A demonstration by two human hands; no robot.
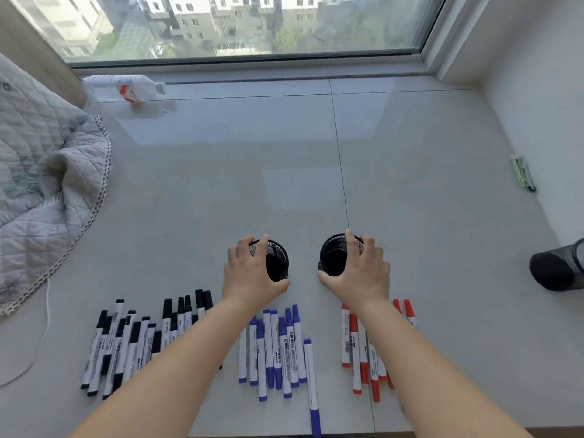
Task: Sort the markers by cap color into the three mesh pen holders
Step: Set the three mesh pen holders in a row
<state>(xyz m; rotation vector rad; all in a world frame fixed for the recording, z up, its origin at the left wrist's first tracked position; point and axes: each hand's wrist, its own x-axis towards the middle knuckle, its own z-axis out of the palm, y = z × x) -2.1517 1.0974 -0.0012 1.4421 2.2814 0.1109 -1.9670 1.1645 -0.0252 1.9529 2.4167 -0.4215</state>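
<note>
A person's two bare hands each grasp a black round wire-mesh pen holder standing upright on a pale grey tiled floor (pixel 410 172) beneath a large window (pixel 246 23). The left hand (pixel 249 273) curls its fingers (pixel 262 245) over the rim of the left mesh holder (pixel 278 263); the right hand (pixel 363 273) wraps its fingers (pixel 350 245) round the right mesh holder (pixel 331 257), thumb against its base. The two holders stand near each other, apart. A third black mesh holder (pixel 559 267) lies tipped on its side at 3 o'clock, well apart, at the frame's edge.

At 6 o'clock of the hands, three groups of white-barrelled whiteboard markers lie on the floor: black-capped markers (pixel 126 346) at 8 o'clock, partly under the left forearm; blue-capped markers (pixel 278 346) between the forearms; red-capped markers (pixel 357 352) beside the right forearm. No marker is seen in a holder.

A grey quilted blanket (pixel 41 172) lies at 9 o'clock, a clear plastic bottle with a red label (pixel 126 88) at 11 o'clock by the window, and a small green-and-black object (pixel 523 172) at 2 o'clock beside the wall.
</note>
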